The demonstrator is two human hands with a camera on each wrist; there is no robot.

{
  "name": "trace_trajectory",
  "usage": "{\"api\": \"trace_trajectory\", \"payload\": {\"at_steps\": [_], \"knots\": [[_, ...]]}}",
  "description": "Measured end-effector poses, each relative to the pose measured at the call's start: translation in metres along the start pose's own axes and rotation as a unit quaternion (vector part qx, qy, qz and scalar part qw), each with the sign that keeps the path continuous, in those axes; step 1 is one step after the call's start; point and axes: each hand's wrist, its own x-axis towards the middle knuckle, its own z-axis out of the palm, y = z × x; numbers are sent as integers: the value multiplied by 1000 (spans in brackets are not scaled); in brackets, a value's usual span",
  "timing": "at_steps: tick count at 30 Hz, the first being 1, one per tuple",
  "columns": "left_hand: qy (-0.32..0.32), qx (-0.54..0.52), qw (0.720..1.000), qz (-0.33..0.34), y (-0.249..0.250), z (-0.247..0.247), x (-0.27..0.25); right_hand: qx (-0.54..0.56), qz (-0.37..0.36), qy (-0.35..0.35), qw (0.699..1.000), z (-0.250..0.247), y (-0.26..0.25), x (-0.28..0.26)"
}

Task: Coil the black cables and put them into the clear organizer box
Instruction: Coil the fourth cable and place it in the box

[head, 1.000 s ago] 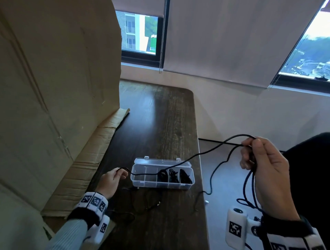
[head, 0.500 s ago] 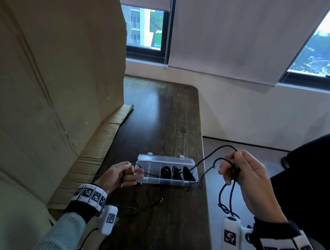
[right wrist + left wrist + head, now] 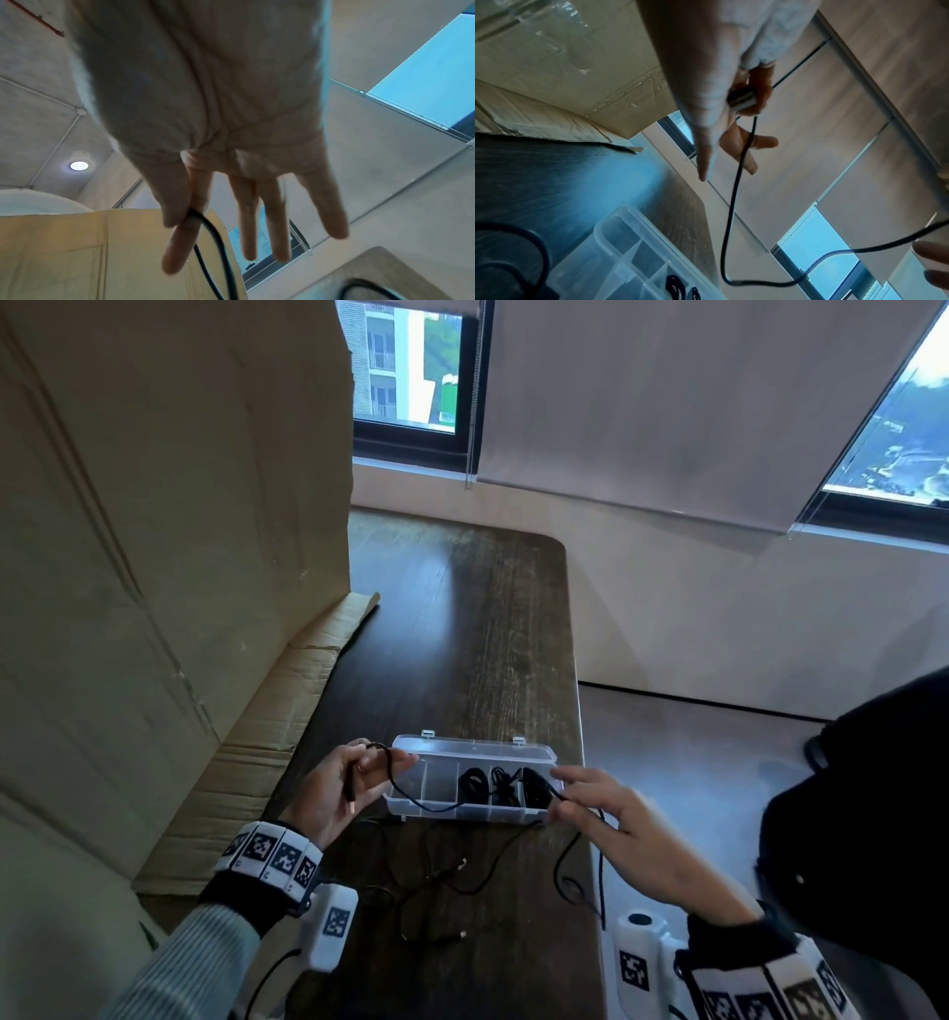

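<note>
The clear organizer box (image 3: 462,744) lies open near the table's right edge, with black coils (image 3: 475,783) in its right compartments. My left hand (image 3: 380,762), at the box's left end, holds one end of a black cable (image 3: 422,806); the metal plug (image 3: 741,97) sits in its curled fingers. The cable sags in front of the box to my right hand (image 3: 561,801), which pinches it between thumb and forefinger (image 3: 180,247) at the box's right end, other fingers straight. The remaining length hangs off the table edge.
Loose thin cables (image 3: 436,880) lie on the dark wooden table (image 3: 462,634) in front of the box. A tall cardboard box (image 3: 154,557) stands along the left, its flap on the table. A black chair (image 3: 873,814) is at the right.
My right hand has come down and left from high on the right to the box's right end. My left hand has risen off the table with the cable end. The stretched cable now sags short.
</note>
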Motion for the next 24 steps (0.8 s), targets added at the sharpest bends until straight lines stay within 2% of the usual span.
{"api": "trace_trajectory", "payload": {"at_steps": [3, 9, 11, 13, 15, 16, 18, 19, 22, 24], "knots": [[16, -9, 1000, 8, 5, 8, -2, 109, -26, 53, 992, 2, -9, 2], [62, 33, 998, 5, 7, 11, -5, 272, -89, 130, 949, -5, -29, 3], [67, 83, 994, 18, 5, 8, -4, 320, -106, 163, 927, -8, -31, 3], [63, 195, 978, 36, 4, 4, -4, 366, -103, 198, 903, -13, -30, 2], [46, 329, 941, 59, 0, -2, -2, 390, -95, 227, 887, -17, -29, 1], [32, 399, 914, 72, -3, -3, -2, 388, -91, 235, 886, -19, -29, 1], [-6, 535, 839, 99, -7, -6, -4, 367, -83, 243, 894, -20, -30, 2], [-31, 580, 807, 105, -9, -7, -5, 358, -79, 248, 897, -19, -30, 2], [-105, 636, 759, 95, -14, -7, -11, 349, -57, 280, 893, -18, -27, 6], [-155, 700, 691, 92, -13, 0, -16, 347, -38, 303, 887, -20, -22, 11]]}}
